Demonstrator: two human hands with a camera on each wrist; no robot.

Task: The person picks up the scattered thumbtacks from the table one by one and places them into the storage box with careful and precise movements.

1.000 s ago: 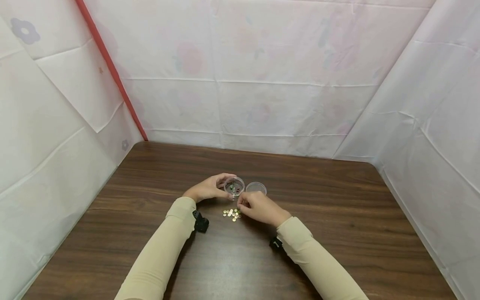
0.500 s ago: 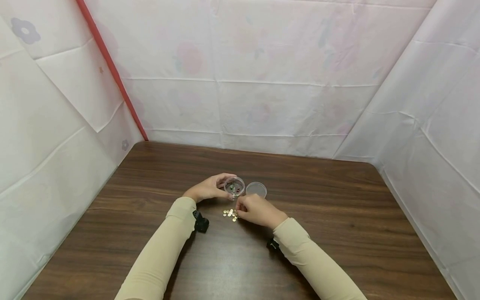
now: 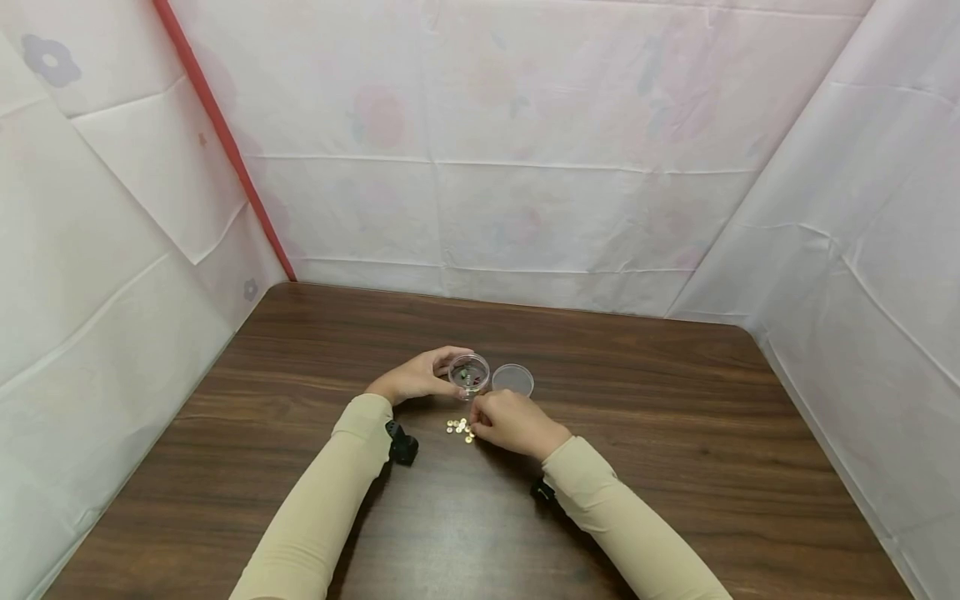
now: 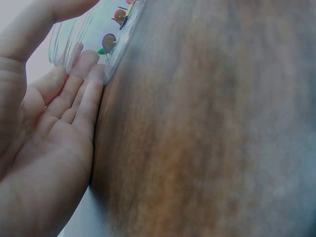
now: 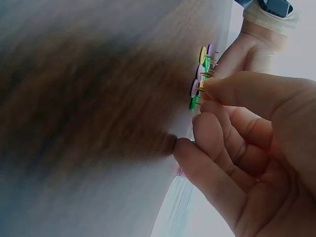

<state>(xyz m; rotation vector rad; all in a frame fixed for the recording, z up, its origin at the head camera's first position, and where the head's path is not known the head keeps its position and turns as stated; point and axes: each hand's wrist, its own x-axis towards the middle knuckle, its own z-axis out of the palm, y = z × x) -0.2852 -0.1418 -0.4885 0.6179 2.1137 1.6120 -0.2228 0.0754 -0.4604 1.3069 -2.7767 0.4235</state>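
Observation:
My left hand grips a clear round plastic box from its left side, thumb in front and fingers behind. Several coloured thumbtacks lie inside it, seen through the wall in the left wrist view. Just in front of the box, a small heap of thumbtacks lies on the table, heads down with pins pointing up. My right hand is at the heap's right side, fingers bent. In the right wrist view its thumb tip is right at the tacks; I cannot tell if one is pinched.
A clear round lid lies flat to the right of the box, partly behind the right hand. The dark wooden table is bordered by white patterned sheets at the back and both sides.
My right hand has moved slightly left and toward me, over the right edge of the thumbtack heap, uncovering more of the lid. The left hand and the box stay put.

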